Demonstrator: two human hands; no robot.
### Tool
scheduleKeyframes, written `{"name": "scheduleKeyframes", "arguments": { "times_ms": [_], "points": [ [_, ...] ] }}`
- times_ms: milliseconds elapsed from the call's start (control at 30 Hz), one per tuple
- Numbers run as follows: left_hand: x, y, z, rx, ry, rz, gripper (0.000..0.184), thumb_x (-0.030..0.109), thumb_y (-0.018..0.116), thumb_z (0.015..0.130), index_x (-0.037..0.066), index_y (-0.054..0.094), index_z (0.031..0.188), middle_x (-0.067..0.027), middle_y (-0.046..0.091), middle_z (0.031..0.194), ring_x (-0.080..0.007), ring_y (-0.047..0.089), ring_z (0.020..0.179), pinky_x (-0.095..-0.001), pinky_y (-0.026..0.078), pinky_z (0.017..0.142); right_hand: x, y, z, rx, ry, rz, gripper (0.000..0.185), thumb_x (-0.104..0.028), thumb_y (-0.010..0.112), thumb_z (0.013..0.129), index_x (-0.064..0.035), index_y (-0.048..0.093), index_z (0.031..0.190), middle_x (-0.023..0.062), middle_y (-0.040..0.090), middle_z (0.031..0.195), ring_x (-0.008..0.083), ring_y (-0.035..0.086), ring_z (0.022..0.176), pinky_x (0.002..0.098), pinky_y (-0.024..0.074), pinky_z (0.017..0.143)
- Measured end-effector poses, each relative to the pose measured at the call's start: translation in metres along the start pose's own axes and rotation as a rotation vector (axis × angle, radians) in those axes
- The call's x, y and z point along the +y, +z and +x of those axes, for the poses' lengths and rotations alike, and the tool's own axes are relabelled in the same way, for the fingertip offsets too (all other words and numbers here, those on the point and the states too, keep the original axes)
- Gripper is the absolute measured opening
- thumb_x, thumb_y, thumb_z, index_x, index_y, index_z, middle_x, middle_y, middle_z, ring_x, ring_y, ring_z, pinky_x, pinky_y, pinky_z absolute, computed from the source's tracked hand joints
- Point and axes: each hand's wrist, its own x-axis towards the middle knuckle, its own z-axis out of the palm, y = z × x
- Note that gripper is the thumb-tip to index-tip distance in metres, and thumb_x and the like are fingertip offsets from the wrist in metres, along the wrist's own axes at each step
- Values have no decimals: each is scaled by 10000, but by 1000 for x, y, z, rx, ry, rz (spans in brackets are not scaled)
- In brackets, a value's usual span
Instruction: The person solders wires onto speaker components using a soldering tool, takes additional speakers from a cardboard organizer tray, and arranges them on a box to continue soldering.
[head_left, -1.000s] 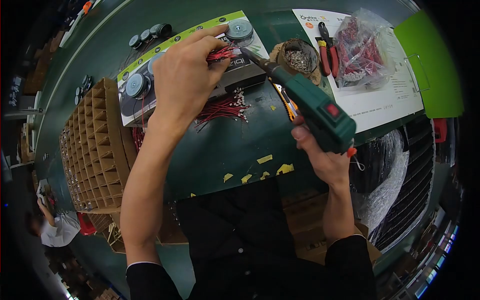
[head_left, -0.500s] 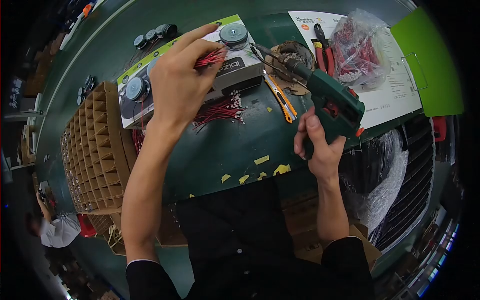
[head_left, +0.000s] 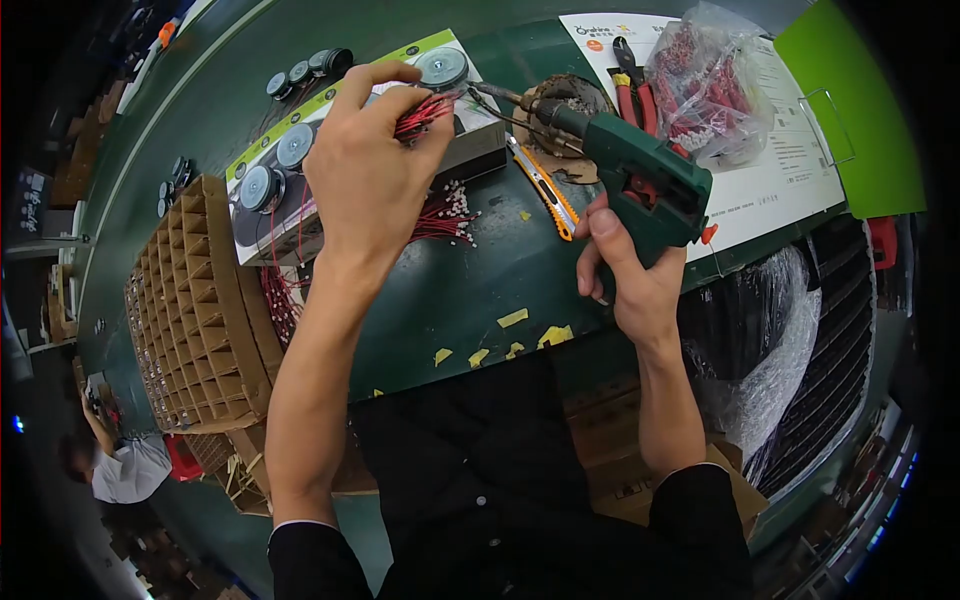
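Note:
My left hand [head_left: 365, 180] is closed around a bunch of red and black wires [head_left: 422, 116], its fingertips beside the edge of a small round speaker [head_left: 441, 67]. That speaker lies on a printed box [head_left: 478, 150], where more speakers [head_left: 262, 188] sit to the left. In my right hand [head_left: 640, 285] is a green soldering gun [head_left: 648, 172]. Its tip points left, close to the speaker's edge and the wire ends; whether it touches them I cannot tell. Loose red wires with white connectors [head_left: 445, 215] lie on the table below my left hand.
A yellow utility knife [head_left: 543, 188], pliers [head_left: 636, 95] and a plastic bag of wires [head_left: 710, 85] lie right of the box. Behind the soldering gun is a round holder [head_left: 565, 95]. A cardboard divider crate [head_left: 195, 300] stands left. Another person [head_left: 130, 470] is at far left.
The view has shifted slightly, sliding most table items left. My left hand has come a little right and down relative to the speaker. Both hands keep their hold.

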Motion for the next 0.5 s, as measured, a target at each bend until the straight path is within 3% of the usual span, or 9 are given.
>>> {"name": "scheduleKeyframes", "arguments": {
  "times_ms": [133,500],
  "points": [
    [-5,7,2,-5,34,6,176,187,772,788,47,756,894,29,731,1100,-243,700,793,-336,536,718,-2,-2,3,-11,-9,-26,270,-261,724,936,-11,628,908,13,590,664,99,566,478,227,388,416],
    [-4,9,2,-15,25,18,176,185,770,791,48,758,901,36,726,1098,-236,703,799,-336,537,715,0,-8,5,-51,10,-58,275,-270,742,923,-16,637,913,11,604,682,92,566,495,223,404,437]
  ]
}}
